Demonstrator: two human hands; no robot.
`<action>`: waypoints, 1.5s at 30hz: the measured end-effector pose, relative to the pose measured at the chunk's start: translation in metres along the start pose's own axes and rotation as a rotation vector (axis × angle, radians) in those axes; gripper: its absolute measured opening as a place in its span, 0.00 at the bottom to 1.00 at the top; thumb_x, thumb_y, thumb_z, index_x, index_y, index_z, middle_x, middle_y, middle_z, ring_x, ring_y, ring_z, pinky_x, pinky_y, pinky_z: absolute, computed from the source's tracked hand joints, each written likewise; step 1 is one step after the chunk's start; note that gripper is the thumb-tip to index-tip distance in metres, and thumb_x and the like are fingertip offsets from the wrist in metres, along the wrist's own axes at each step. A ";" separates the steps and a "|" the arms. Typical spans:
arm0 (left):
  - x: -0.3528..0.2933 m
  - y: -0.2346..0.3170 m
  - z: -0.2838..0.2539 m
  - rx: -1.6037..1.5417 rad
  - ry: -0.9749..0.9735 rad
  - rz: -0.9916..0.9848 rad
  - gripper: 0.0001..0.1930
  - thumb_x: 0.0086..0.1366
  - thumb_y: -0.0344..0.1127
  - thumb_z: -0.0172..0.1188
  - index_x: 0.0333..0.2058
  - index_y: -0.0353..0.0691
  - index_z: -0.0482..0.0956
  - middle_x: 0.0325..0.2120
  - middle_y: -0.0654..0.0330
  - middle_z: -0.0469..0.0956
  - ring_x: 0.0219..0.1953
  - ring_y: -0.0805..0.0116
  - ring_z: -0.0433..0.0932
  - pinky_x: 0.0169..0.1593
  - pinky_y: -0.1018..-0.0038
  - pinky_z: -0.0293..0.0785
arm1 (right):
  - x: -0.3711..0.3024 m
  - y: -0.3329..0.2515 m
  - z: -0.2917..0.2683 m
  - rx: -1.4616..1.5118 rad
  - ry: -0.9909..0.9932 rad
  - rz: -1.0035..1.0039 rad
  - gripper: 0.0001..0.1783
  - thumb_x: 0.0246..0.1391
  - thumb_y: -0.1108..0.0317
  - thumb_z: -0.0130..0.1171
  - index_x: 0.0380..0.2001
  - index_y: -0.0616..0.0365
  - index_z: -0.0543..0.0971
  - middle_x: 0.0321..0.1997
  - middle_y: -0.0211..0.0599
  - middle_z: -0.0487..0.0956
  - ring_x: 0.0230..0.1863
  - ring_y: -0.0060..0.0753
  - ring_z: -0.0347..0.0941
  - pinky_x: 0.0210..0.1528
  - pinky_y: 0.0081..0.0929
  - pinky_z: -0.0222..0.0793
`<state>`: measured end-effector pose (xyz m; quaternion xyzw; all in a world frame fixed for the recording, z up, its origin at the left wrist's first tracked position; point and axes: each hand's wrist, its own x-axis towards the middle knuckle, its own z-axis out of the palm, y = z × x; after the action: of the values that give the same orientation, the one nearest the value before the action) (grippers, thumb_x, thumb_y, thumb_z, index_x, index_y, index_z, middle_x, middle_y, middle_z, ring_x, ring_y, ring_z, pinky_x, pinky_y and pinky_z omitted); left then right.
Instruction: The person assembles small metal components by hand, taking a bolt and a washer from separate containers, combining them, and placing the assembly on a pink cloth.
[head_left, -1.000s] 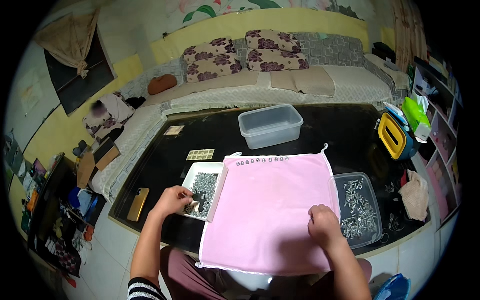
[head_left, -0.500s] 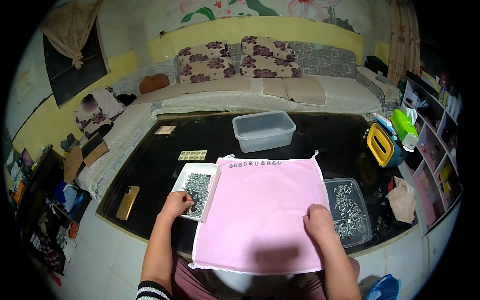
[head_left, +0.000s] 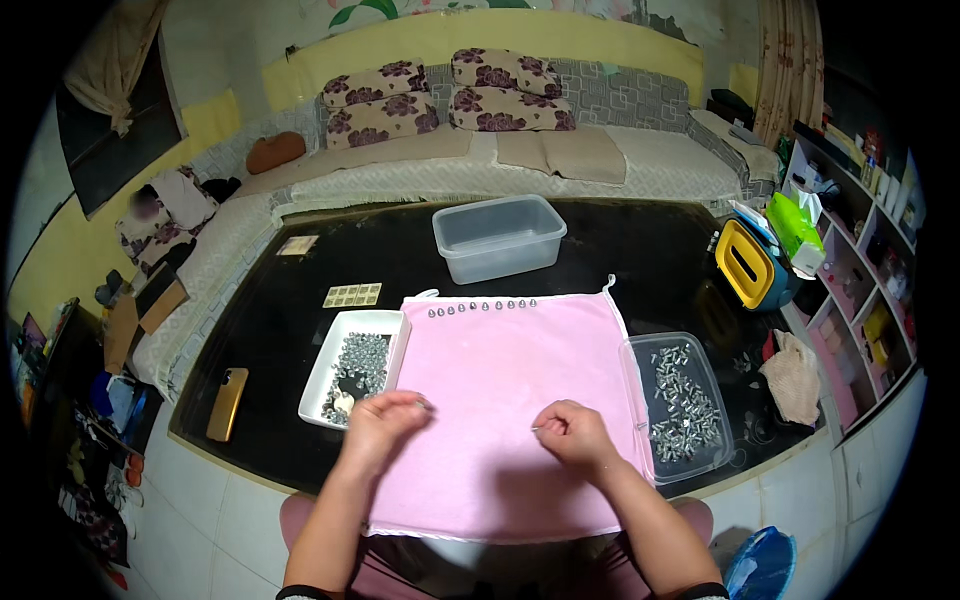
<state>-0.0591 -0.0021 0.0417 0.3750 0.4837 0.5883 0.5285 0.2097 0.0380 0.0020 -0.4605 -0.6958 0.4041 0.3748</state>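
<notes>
Over the left part of the pink cloth [head_left: 500,370], my left hand [head_left: 385,430] pinches a small grey metal piece [head_left: 425,404] between thumb and fingers. My right hand [head_left: 580,438], closed above the cloth's right half, grips a thin silver metal piece [head_left: 537,429] whose tip pokes out to the left. The two hands are apart, fingertips facing each other. Along the cloth's far edge runs a row of several small metal pieces [head_left: 485,307]. Beside my left hand is a white tray [head_left: 312,385] of small rounded metal pieces; a shallow clear plastic tray [head_left: 712,385] of small silver cylinders stands right of the cloth.
A clear plastic tub [head_left: 500,257] stands beyond the cloth on the black table [head_left: 350,240]. A gold phone [head_left: 228,404] and a card of pale squares [head_left: 352,295] lie left. To the right are a yellow-and-blue box [head_left: 745,265] and a beige cloth bundle [head_left: 790,375].
My left hand has come out of the white tray and over the cloth with a small metal piece. My right hand has moved left, away from the clear tray. The view has shifted slightly.
</notes>
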 end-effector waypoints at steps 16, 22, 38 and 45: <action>-0.009 -0.054 0.061 0.194 -0.284 -0.142 0.09 0.54 0.21 0.56 0.35 0.29 0.75 0.30 0.56 0.77 0.34 0.74 0.76 0.41 0.82 0.73 | -0.007 -0.011 0.022 0.456 -0.182 0.144 0.04 0.47 0.73 0.58 0.26 0.61 0.73 0.25 0.27 0.75 0.27 0.12 0.70 0.30 0.10 0.67; -0.009 -0.062 0.061 0.207 -0.274 -0.083 0.08 0.54 0.21 0.57 0.34 0.29 0.76 0.30 0.55 0.77 0.33 0.73 0.76 0.41 0.82 0.73 | -0.007 -0.007 0.021 0.535 -0.182 0.130 0.04 0.48 0.74 0.56 0.28 0.61 0.72 0.27 0.27 0.74 0.29 0.12 0.69 0.31 0.10 0.67; -0.006 -0.064 0.058 0.120 -0.262 0.011 0.08 0.53 0.19 0.57 0.34 0.29 0.76 0.30 0.55 0.77 0.33 0.72 0.76 0.40 0.80 0.74 | -0.008 -0.019 0.027 0.657 -0.149 0.262 0.08 0.49 0.72 0.55 0.32 0.65 0.74 0.31 0.33 0.76 0.32 0.17 0.71 0.35 0.13 0.67; -0.005 -0.068 0.057 0.078 -0.276 0.031 0.07 0.53 0.19 0.56 0.33 0.29 0.75 0.31 0.53 0.77 0.33 0.70 0.76 0.40 0.80 0.74 | -0.008 -0.013 0.030 0.660 -0.123 0.249 0.09 0.50 0.70 0.55 0.32 0.66 0.74 0.29 0.34 0.77 0.30 0.19 0.72 0.35 0.15 0.68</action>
<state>0.0134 0.0012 -0.0089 0.4801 0.4229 0.5201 0.5659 0.1806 0.0205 0.0004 -0.3706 -0.4875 0.6767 0.4087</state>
